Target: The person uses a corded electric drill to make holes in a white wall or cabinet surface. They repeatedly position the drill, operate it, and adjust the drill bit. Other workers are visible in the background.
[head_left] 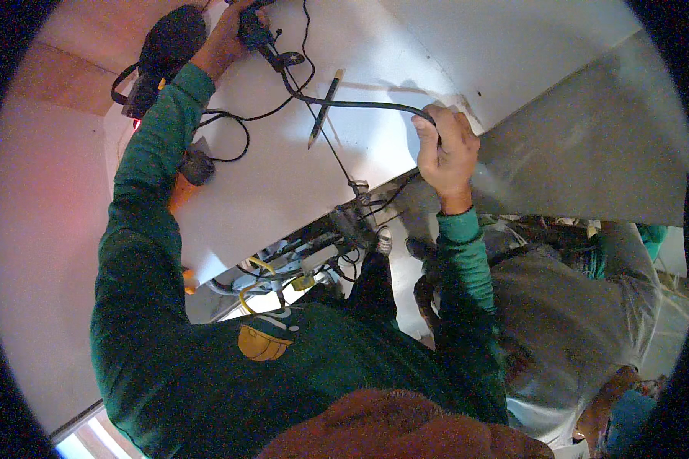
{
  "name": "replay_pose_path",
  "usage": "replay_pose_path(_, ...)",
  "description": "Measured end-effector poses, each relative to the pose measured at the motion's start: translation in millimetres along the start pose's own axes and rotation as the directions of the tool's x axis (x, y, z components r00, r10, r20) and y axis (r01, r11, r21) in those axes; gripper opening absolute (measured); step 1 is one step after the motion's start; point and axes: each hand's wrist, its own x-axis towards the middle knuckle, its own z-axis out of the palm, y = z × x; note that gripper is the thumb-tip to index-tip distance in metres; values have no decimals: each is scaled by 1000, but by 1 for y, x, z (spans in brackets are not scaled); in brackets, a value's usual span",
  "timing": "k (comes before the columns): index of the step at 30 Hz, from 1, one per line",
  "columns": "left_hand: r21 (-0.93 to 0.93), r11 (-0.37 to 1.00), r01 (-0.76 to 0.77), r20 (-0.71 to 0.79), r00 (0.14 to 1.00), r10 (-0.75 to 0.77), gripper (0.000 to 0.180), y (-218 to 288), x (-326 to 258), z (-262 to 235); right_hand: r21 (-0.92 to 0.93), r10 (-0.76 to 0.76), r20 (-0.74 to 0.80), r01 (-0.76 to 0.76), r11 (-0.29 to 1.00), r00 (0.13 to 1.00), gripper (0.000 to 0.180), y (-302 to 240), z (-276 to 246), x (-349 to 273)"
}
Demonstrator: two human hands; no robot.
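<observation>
My left hand [231,37], at the top edge, is closed round a dark corded tool [254,34]. Its far part lies beyond the picture, so its exact kind is unclear. A thick black cable [360,104] runs from it over the white panel [268,183] to the right. My right hand [448,149] grips that cable between thumb and fingers at the panel's right edge. Under the cable lies a dark pencil [325,109], aslant on the panel. A thinner black cord [241,121] loops near my left forearm.
A black rounded object with a strap [174,46] rests at upper left. An orange and grey tool [195,168] is half hidden by my left arm. Below the panel edge are tangled cables and clutter [306,264]. Close on my right is another person in a grey shirt [566,314].
</observation>
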Motion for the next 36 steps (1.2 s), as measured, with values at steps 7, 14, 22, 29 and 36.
replay_pose_path(7,-30,998,58,126,991,-54,32,6,-1,25,-114,18,42,-14,993,999,15,0,0,-2)
replay_pose_path(14,1,999,54,111,992,-54,34,5,-6,31,-51,-1,21,2,999,1000,15,-7,-2,5)
replay_pose_path(22,15,1000,-6,226,974,3,33,0,8,7,-32,26,36,-25,999,999,16,-6,0,3)
replay_pose_path(29,-296,954,42,157,988,5,45,4,-4,15,-106,73,77,-65,992,994,19,-6,-2,2)
replay_pose_path(36,-349,936,35,120,993,8,53,-1,-15,5,-81,80,85,-73,994,993,19,-13,-9,5)
